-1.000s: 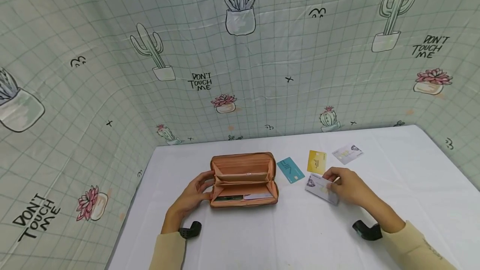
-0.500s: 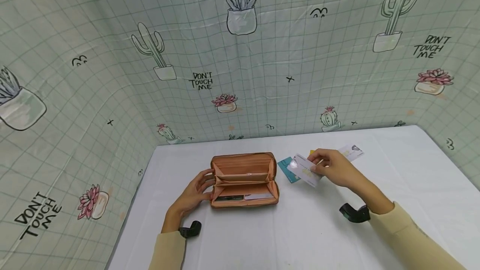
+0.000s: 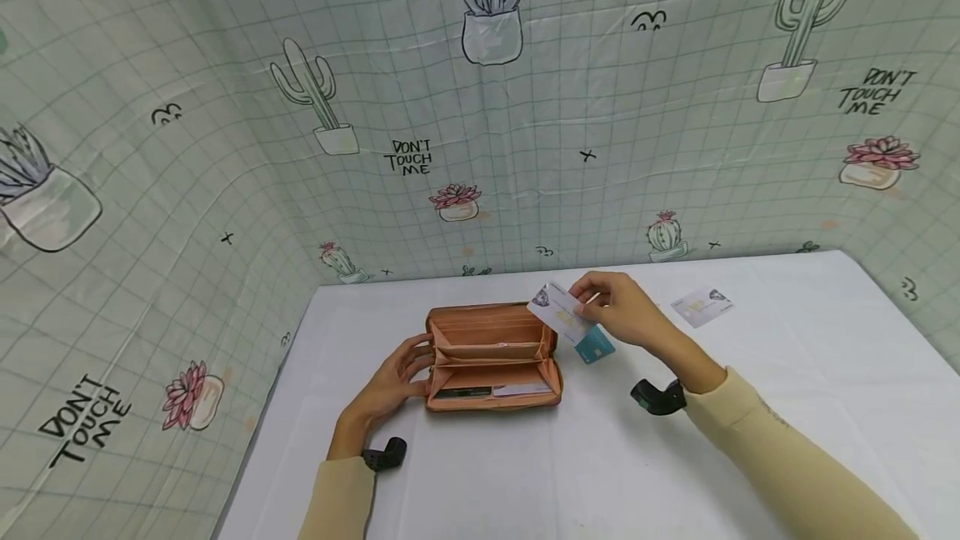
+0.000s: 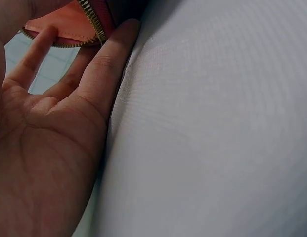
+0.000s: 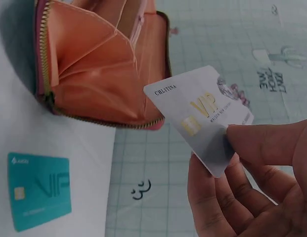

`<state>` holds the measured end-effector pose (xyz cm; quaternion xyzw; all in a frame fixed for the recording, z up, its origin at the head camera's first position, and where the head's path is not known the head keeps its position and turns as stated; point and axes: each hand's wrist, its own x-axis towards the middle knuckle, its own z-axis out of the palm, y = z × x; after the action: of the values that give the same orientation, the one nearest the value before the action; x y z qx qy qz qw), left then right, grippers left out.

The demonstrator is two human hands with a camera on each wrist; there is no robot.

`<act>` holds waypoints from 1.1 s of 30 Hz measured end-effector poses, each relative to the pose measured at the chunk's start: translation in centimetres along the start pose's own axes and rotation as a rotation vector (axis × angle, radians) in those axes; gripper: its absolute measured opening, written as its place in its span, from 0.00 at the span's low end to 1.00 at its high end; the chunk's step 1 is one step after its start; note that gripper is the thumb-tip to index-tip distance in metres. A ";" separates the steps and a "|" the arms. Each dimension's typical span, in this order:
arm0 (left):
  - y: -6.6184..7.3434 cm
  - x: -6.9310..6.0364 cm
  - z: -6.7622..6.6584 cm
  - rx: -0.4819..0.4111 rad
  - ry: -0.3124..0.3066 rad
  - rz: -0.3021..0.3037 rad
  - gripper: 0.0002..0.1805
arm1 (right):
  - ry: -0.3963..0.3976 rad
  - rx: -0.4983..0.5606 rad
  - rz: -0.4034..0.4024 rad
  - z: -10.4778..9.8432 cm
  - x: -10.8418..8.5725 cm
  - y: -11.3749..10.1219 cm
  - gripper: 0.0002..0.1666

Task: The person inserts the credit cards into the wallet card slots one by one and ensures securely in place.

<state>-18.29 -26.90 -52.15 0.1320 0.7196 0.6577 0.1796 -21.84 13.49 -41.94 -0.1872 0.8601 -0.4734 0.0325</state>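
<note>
An unzipped tan-orange wallet lies spread on the table, showing its folds. A dark card and a pale card sit in its front part. My left hand rests at the wallet's left side, its fairly straight fingers touching the edge. Between thumb and fingers, my right hand pinches a white VIP card, raised and tilted near the wallet's right edge. Beneath it, a teal VIP card lies on the table, partly covered in the head view.
Another white card lies farther right on the white table. A cloth backdrop printed with cacti rises along the table's back and sides. Black wrist cameras sit on both wrists.
My right hand has lifted the white card and carried it left to the wallet's right edge. It now hides the yellow card. The left hand keeps its place at the wallet.
</note>
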 end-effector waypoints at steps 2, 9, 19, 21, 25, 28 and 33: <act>0.0 0.0 0.0 0.000 0.002 -0.008 0.48 | 0.009 -0.012 -0.030 0.6 0.6 -0.3 0.09; -0.1 0.0 -0.1 0.001 -0.003 -0.009 0.48 | 0.021 -0.033 -0.106 2.9 2.6 -1.5 0.09; -0.3 0.0 -0.2 -0.003 -0.008 -0.002 0.47 | 0.001 -0.043 -0.137 6.1 4.6 -3.2 0.09; -0.2 0.0 -0.1 0.002 -0.003 -0.007 0.47 | 0.002 -0.052 -0.145 6.5 4.9 -3.5 0.09; -0.1 0.2 0.0 0.012 -0.006 -0.014 0.48 | 0.007 -0.066 -0.182 7.1 5.6 -3.7 0.10; -0.1 0.3 -0.1 0.016 -0.013 -0.019 0.48 | 0.012 -0.081 -0.211 7.7 6.2 -3.6 0.10; -0.2 0.2 -0.2 0.006 -0.019 -0.011 0.48 | 0.003 -0.114 -0.233 8.5 6.9 -3.7 0.11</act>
<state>-18.57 -26.97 -52.37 0.1351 0.7205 0.6532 0.1897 -25.14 2.45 -42.75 -0.2866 0.8581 -0.4246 -0.0349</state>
